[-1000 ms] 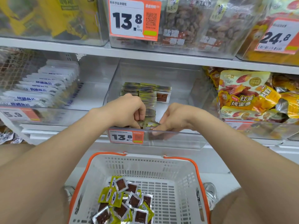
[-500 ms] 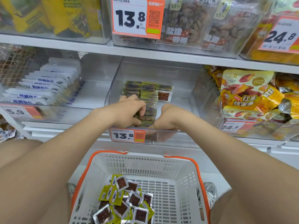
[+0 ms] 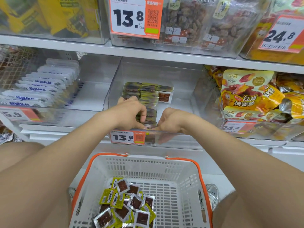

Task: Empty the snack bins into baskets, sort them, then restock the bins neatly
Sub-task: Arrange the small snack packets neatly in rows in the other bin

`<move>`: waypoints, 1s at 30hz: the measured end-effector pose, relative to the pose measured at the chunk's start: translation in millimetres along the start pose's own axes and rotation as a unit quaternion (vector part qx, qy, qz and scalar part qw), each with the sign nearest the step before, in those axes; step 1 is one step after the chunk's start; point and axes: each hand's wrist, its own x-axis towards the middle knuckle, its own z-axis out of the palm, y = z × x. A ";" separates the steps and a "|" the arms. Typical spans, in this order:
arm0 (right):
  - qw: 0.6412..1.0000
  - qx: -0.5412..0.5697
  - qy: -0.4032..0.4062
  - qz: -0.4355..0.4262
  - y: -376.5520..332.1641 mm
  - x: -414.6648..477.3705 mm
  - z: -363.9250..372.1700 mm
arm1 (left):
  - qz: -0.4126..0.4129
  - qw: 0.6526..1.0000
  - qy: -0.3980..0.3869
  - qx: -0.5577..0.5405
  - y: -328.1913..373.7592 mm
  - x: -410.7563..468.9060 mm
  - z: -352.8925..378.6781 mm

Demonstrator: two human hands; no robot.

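A clear plastic bin [image 3: 177, 79] on the middle shelf holds neat rows of small yellow-green snack packets [image 3: 148, 94]. Both my hands are inside its front end. My left hand [image 3: 131, 112] curls its fingers round the near packets of the row. My right hand [image 3: 169, 120] is curled just to the right, fingers reaching down behind the bin's front wall at the same row; what it holds is hidden. Below stands a white basket with orange rim [image 3: 189, 178] holding several loose packets [image 3: 128, 204] in its left near corner.
A bin of white-blue fish-slice packs [image 3: 41, 89] stands to the left, a bin of orange sweet-potato bags [image 3: 250, 96] to the right. The shelf above carries bins with 13.8 [image 3: 134, 17] and 24.8 price tags. A shoe [image 3: 212, 195] shows beside the basket.
The left hand has shifted slightly deeper along the packet row and the right hand has dipped lower behind the bin front. The basket's contents look the same.
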 end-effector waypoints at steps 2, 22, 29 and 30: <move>0.999 0.000 -0.012 -0.032 -0.9 -9.0 -7.6 | 0.014 1.000 0.006 -0.013 -1.2 -1.5 -1.2; 0.989 -0.038 -0.003 -0.144 15.5 -26.8 -43.7 | 0.040 0.999 0.003 -0.002 0.5 0.9 -7.3; 0.981 -0.165 0.007 -0.104 39.1 -18.2 -39.3 | 0.106 0.994 -0.003 -0.034 6.8 0.6 -13.4; 0.986 -0.133 -0.013 -0.096 37.8 -16.2 -37.7 | 0.127 0.990 0.007 -0.054 10.8 1.9 -13.2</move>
